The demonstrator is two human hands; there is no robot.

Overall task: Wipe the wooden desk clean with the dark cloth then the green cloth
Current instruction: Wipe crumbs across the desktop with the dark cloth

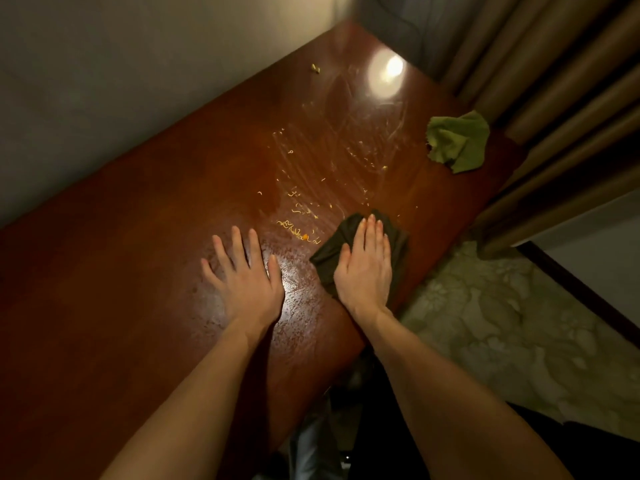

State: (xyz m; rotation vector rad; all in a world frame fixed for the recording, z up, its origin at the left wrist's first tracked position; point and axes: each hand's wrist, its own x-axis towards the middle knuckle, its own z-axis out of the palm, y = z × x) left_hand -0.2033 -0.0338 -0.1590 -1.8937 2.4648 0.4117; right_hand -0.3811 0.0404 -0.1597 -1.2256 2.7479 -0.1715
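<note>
**Two flat hands on a messy surface**

The right hand [365,268] lies flat and open on top of the dark cloth [346,233], pressing it on the wooden surface [138,271] near the edge. The left hand [242,275] rests flat beside it, fingers spread, holding nothing. Little yellow crumbs [298,233] lie just past the hands. The green cloth [457,142] sits crumpled farther away, by the curtain [554,98].

We see plain pale wall [104,81] along desk's far side. Tan pleated curtains [554,81] hang at right, reaching patterned greenish floor [502,323]. Dark baseboard strip [571,289] crosses lower right. Round lamp glare [386,76] reflects off glossy wood; room dim, warm-lit.
</note>
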